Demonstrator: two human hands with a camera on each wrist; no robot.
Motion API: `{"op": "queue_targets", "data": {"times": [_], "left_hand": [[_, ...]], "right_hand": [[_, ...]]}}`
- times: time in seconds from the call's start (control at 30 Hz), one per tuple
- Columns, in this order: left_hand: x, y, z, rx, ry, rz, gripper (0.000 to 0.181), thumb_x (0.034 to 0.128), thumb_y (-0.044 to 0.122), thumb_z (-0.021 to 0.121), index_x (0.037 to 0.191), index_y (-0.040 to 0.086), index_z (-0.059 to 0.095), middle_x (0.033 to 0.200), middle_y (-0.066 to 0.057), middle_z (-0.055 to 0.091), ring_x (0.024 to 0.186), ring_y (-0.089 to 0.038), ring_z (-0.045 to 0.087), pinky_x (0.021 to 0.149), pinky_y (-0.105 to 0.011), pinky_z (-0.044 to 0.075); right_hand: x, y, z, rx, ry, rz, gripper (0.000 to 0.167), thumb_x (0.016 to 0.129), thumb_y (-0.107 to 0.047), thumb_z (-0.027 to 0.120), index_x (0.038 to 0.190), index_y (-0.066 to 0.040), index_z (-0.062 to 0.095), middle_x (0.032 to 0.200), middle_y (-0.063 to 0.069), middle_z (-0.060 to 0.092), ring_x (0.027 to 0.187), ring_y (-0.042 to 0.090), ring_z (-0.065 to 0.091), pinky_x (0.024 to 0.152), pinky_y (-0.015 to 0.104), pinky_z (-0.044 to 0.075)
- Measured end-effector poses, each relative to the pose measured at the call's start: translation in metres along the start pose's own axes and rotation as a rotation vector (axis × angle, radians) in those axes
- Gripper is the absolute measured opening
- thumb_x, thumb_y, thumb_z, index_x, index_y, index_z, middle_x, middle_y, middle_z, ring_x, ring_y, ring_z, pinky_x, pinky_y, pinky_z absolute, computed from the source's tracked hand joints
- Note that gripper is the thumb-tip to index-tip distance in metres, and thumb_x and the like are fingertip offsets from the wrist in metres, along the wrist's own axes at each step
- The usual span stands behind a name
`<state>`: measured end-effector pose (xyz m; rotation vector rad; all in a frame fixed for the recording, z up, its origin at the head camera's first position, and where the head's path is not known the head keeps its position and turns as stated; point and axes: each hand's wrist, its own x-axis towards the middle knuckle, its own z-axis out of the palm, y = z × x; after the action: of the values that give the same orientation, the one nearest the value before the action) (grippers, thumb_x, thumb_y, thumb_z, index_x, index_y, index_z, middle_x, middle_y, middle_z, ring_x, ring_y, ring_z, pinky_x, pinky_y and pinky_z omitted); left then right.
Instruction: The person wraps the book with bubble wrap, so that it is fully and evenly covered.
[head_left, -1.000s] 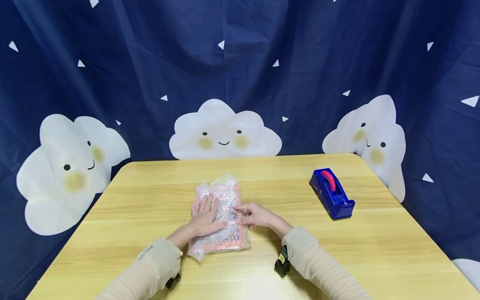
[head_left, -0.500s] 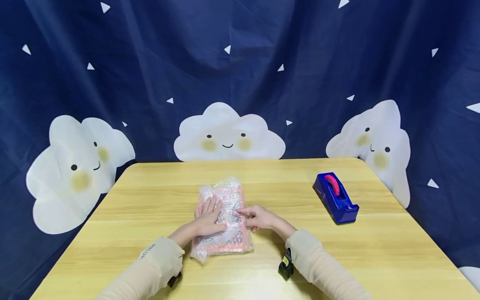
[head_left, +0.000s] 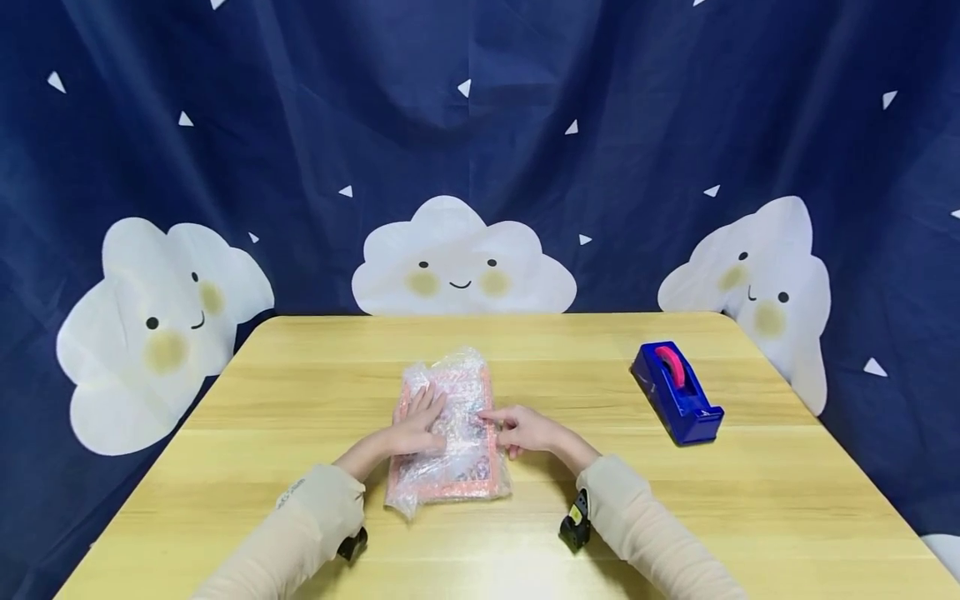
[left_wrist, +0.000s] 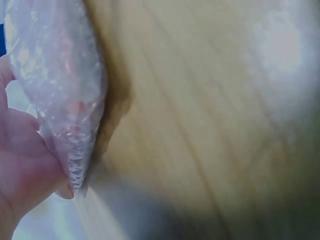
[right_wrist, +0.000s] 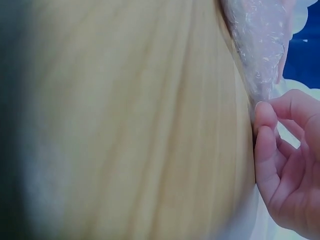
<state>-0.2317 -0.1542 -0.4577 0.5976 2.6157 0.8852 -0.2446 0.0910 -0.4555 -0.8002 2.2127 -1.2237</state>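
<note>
A flat, pink-bordered rectangular item wrapped in bubble wrap lies near the middle of the table in the head view. My left hand rests on its left half, fingers spread over the wrap. Along the right edge, my right hand pinches the wrapped item between index finger and thumb, the other fingers curled beneath. The left wrist view has the puffed edge of the bubble wrap beside the left hand. In the right wrist view, the right hand's fingers meet the tapered edge of the wrap.
A blue tape dispenser with a pink core stands on the right side of the wooden table. Behind the table hangs a dark blue curtain printed with smiling clouds.
The left thumb has drawn slightly left across the wrap. The right hand keeps its place at the right edge. The head view has shifted a little.
</note>
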Motion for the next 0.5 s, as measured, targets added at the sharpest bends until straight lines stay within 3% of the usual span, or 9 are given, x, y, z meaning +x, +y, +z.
{"op": "queue_targets", "data": {"times": [0.13, 0.3, 0.5], "left_hand": [[0.0022, 0.0017, -0.0070, -0.028, -0.011, 0.005, 0.084, 0.0786, 0.031, 0.054, 0.144, -0.002, 0.012, 0.150, -0.020, -0.010, 0.137, -0.036, -0.013, 0.101, -0.062, -0.012], [0.0015, 0.0026, -0.0110, -0.043, 0.043, 0.055, 0.073, 0.0824, 0.026, 0.053, 0.139, -0.009, 0.023, 0.148, -0.028, 0.001, 0.135, -0.044, -0.001, 0.103, -0.063, -0.003], [-0.0020, 0.0004, -0.0045, 0.138, 0.179, 0.125, 0.057, 0.0866, 0.018, 0.053, 0.132, -0.012, 0.036, 0.143, -0.035, 0.016, 0.132, -0.048, 0.014, 0.105, -0.060, 0.007]], "right_hand": [[-0.0009, 0.0009, -0.0022, 0.005, 0.016, 0.013, 0.053, 0.083, 0.004, 0.052, 0.135, 0.000, 0.041, 0.061, 0.003, 0.050, 0.049, 0.010, 0.050, 0.048, 0.019, 0.046], [-0.0018, 0.0007, -0.0013, 0.006, 0.035, 0.034, 0.048, 0.087, -0.001, 0.051, 0.135, -0.001, 0.042, 0.061, 0.004, 0.052, 0.049, 0.011, 0.051, 0.048, 0.021, 0.047], [-0.0076, -0.0024, 0.0027, -0.016, 0.046, -0.003, 0.048, 0.091, -0.010, 0.051, 0.135, 0.005, 0.038, 0.060, 0.010, 0.053, 0.049, 0.013, 0.051, 0.048, 0.025, 0.047]]}}
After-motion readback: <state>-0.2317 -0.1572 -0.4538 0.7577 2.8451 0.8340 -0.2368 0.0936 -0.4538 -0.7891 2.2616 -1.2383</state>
